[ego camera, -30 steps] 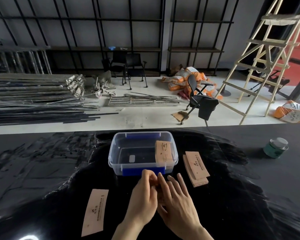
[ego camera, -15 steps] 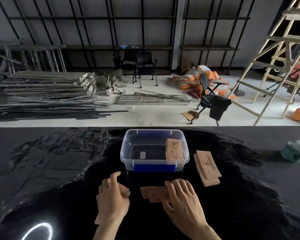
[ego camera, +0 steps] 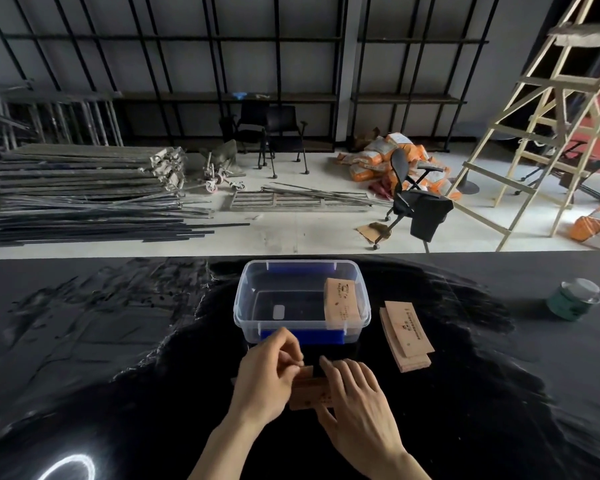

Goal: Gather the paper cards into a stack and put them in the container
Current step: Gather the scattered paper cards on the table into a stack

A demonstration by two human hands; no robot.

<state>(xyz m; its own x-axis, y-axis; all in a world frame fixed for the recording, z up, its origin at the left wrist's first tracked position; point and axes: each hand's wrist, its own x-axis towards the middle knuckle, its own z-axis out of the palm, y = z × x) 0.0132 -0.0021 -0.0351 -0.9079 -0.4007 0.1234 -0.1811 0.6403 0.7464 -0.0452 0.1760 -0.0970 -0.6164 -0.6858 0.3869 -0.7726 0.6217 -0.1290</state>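
Observation:
A small pile of brown paper cards lies on the black table just in front of the clear plastic container with blue latches. My left hand pinches a card at the pile's left end. My right hand lies flat on the pile's right part and holds it down, hiding much of it. Inside the container, a stack of cards leans against the right wall. Another stack of cards lies on the table to the right of the container.
A green tin with a clear lid stands far right on the table. The table's far edge runs just behind the container. Beyond it are a tipped office chair, a wooden ladder and piled metal bars on the floor.
A single card lay on the table at the left. My left hand took it and carried it right to the pile under my right hand. The view has shifted a little.

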